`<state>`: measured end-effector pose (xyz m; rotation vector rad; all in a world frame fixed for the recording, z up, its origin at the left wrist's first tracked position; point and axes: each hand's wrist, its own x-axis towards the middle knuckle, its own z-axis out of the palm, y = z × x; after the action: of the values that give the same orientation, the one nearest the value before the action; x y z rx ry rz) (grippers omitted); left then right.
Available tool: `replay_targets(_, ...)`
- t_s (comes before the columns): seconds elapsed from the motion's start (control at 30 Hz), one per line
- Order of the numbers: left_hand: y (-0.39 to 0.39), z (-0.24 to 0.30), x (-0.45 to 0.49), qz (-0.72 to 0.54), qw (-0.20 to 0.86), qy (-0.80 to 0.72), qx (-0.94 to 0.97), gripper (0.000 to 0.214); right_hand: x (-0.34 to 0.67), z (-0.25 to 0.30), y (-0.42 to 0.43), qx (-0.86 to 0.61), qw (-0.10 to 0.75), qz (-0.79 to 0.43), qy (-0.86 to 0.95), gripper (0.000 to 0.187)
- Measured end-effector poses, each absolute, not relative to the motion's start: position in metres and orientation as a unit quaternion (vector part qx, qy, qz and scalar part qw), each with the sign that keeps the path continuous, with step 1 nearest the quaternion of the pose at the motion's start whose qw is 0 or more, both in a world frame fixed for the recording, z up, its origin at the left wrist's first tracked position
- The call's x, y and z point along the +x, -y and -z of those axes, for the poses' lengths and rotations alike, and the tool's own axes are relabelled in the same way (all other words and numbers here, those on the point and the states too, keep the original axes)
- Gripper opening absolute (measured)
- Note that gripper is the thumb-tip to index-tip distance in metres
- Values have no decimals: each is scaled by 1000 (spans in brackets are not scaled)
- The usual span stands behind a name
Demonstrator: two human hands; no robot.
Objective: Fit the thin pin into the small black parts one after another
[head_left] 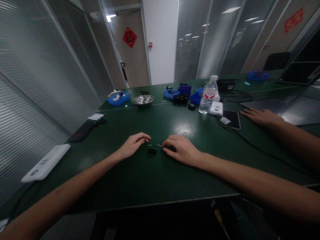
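Observation:
My left hand rests low over the green table, its fingers loosely bent and apart, with nothing visible in them. Just right of its fingertips lies a tiny green piece, too small to name. Closer to me sits a small black block-like part. My right hand is closed on a slim tool with a dark handle and a thin metal tip; whether it is a screwdriver I cannot tell. The tip points left towards the green piece, apart from it.
Farther back are a metal bowl, a blue tray and another blue tray. A water bottle, a white power bank and a phone stand right. Another person's hand rests there. A white device lies left.

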<state>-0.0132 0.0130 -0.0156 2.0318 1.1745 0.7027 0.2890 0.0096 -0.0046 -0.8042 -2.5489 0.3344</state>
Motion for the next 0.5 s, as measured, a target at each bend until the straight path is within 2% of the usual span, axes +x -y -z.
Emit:
replay_targets(0.17,-14,16,-13,-273,336,-444,785,31,289,6,-10,-291,224,-122,922,17)
replay_targets(0.5,4,-2,2,-232,248,-373,863,25,289,6,-10,-292,220,-124,922,17)
